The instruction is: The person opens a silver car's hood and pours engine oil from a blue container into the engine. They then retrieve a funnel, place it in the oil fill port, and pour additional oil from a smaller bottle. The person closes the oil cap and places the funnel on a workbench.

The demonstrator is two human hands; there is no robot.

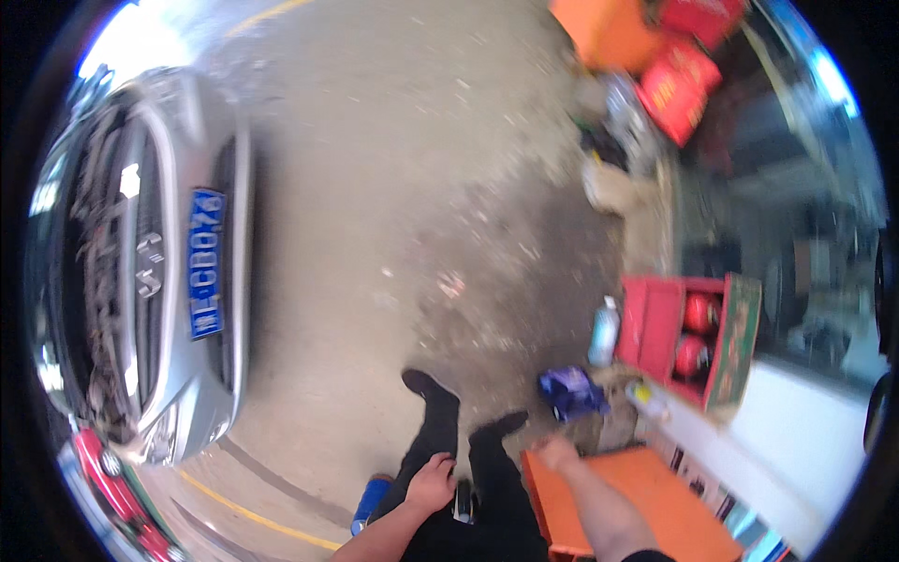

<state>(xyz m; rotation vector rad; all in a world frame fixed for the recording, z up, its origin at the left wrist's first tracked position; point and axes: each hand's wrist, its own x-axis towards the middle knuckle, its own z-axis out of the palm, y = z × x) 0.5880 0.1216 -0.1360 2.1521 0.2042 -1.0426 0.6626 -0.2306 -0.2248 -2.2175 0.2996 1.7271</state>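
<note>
My left hand [431,483] is over my left thigh with its fingers curled in. Beside it is a small dark and white object [464,500]; I cannot tell whether the fingers touch it. A blue cylinder-shaped thing [372,503] shows partly behind my left forearm. My right arm reaches forward over an orange cabinet top [646,496]. At that top's far left corner is my right hand [558,453], blurred, its fingers not clear. Just ahead of it on the floor lies a crumpled purple-blue bag [571,391].
A silver car [192,375] with its bonnet raised stands at left, a red car [117,487] behind it. To the right are a red fire-extinguisher box [648,323], a bottle of pale blue liquid [605,332] and a white ledge [796,421]. Red bags [679,89] lie far right.
</note>
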